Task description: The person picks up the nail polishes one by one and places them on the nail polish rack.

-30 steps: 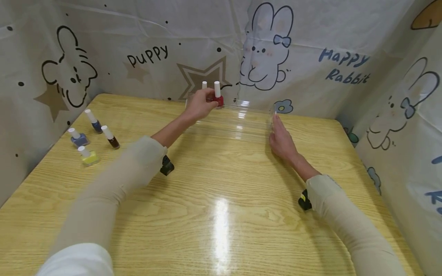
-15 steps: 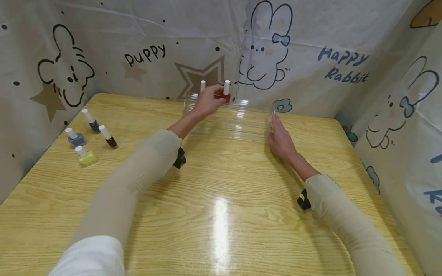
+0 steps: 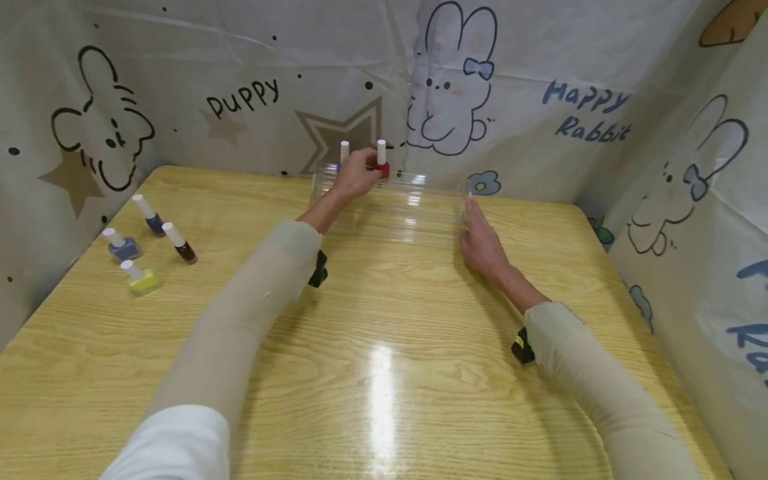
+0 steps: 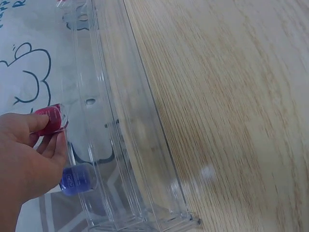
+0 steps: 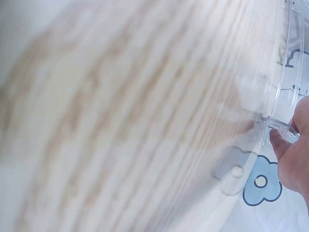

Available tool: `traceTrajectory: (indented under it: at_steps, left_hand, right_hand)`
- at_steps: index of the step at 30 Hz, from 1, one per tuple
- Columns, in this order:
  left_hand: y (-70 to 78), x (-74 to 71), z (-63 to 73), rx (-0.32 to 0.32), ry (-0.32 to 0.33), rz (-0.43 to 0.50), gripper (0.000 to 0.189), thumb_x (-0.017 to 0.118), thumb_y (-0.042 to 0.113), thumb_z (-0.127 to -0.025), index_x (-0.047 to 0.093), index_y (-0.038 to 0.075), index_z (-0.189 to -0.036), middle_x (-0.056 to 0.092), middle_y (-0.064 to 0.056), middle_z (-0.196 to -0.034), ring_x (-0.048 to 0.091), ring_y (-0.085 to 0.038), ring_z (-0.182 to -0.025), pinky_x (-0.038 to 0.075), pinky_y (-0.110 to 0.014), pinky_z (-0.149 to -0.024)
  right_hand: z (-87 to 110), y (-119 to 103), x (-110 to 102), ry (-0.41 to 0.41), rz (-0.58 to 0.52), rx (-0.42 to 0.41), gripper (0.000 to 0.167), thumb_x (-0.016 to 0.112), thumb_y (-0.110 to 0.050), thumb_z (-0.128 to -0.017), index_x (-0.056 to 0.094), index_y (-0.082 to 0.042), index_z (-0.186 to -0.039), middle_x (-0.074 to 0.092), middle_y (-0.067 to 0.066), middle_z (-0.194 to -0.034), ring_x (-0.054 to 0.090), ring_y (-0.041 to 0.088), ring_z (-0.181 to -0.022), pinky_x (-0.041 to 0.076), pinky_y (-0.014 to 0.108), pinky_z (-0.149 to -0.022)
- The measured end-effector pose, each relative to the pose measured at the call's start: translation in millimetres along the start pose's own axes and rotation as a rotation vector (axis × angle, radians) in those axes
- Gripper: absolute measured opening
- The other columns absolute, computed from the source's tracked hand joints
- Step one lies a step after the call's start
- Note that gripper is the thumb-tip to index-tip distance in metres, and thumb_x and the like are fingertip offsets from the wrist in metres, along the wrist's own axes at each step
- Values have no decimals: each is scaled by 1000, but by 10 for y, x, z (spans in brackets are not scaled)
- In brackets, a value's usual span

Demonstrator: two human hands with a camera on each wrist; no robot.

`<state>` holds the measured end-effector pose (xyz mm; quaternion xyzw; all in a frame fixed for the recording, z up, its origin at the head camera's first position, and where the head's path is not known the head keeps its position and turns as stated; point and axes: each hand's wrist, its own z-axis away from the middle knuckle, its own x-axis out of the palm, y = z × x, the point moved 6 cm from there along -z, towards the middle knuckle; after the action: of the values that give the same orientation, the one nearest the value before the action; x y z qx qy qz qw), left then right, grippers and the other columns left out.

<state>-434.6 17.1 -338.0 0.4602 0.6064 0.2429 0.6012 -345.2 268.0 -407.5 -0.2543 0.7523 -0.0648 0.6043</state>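
Observation:
A clear stepped display rack stands at the back of the table, against the printed cloth. My left hand pinches a red nail polish bottle with a white cap, upright at the rack's top tier. Whether its base rests on the tier, I cannot tell. Just left of that hand, a blue-violet nail polish bottle stands on the same tier, partly hidden by the fingers in the head view. At the rack's right end, my right hand holds the clear side panel between thumb and fingers.
Several nail polish bottles stand on the table at the left: dark blue, greyish blue, dark brown-red and yellow. Printed cloth walls enclose the back and sides of the wooden table.
My left hand has shifted the red nail polish bottle a little to the right along the rack's top tier. My right hand has stayed on the rack's end. The head view has turned slightly.

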Motion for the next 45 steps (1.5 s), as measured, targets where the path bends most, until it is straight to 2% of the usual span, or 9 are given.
traceTrajectory:
  at_steps: [12,20,28,39,45]
  left_hand:
    - [11,72,-46,33,-75,-35,35,55,0,-100,56,-3,-135,63,-17,-125,60,-28,-115,50,-32,-90]
    - [6,110,-83,13,-69,-121,29,58,3,-100,63,2,-128,67,-13,-119,62,-24,-108,50,-30,-85]
    - [24,147,-143,18,-63,-229,24,60,1,-95,69,3,-118,69,-11,-113,61,-25,-107,47,-35,-89]
    - [34,180,-147,16,-77,-185,24,58,0,-97,67,4,-118,68,-11,-113,62,-24,-106,50,-32,-87]
    - [42,196,-155,25,-80,-209,25,59,1,-97,67,4,-120,69,-12,-112,62,-26,-106,48,-33,-85]
  right_hand:
    - [-15,-8,8,-11,4,28,65,42,3,-100,9,9,-155,10,25,-162,13,37,-149,13,43,-119]
    - [-4,-2,6,-9,-1,25,66,42,3,-100,8,8,-156,9,25,-163,13,37,-149,13,44,-119]
    - [-2,-3,8,-6,-2,25,65,43,2,-100,9,8,-156,10,25,-162,13,35,-149,14,44,-119]
    - [-14,-8,6,7,1,-7,64,43,3,-100,11,11,-154,11,27,-161,14,36,-149,14,44,-119]
    - [-15,9,11,17,2,-12,64,44,3,-99,12,11,-154,13,27,-161,15,36,-148,15,43,-119]
